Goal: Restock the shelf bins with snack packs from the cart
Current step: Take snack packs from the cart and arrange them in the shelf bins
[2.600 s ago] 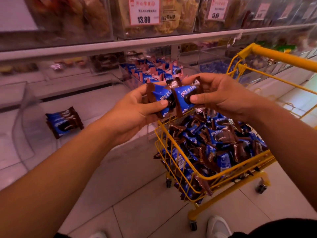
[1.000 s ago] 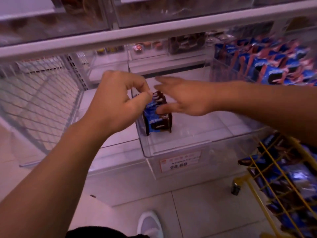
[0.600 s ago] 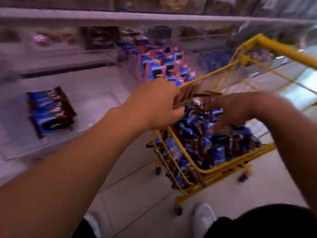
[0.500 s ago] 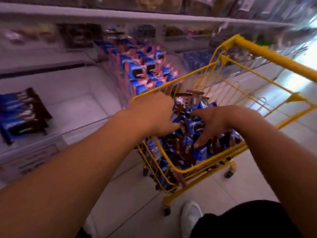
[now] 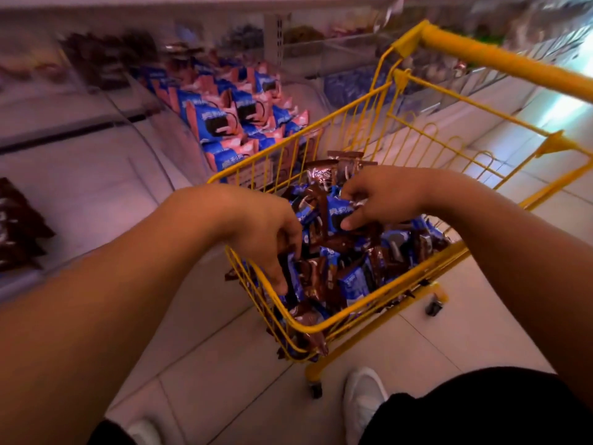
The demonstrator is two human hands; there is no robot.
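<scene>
The yellow wire cart [image 5: 378, 303] stands in front of me, heaped with blue and brown snack packs [image 5: 353, 281]. My left hand [image 5: 266, 232] hangs over the cart's near left corner, its fingers spread and dipped into the pile with no pack clearly gripped. Over the middle of the heap, my right hand [image 5: 382, 197] pinches a blue snack pack [image 5: 335, 215] between thumb and fingers. At the far left, a short stack of the same packs [image 5: 16, 226] lies in the clear shelf bin [image 5: 96, 187].
A neighbouring bin [image 5: 231, 114] behind the cart is full of blue and pink packs. The cart's yellow handle [image 5: 500, 62] rises at the upper right. My white shoes [image 5: 362, 399] stand on the tiled floor just behind the cart's wheels.
One second ago both hands were at the stack in the shelf bin. The view has swung right to the cart, both hands have sunk into the heap, and the right has closed on a blue pack.
</scene>
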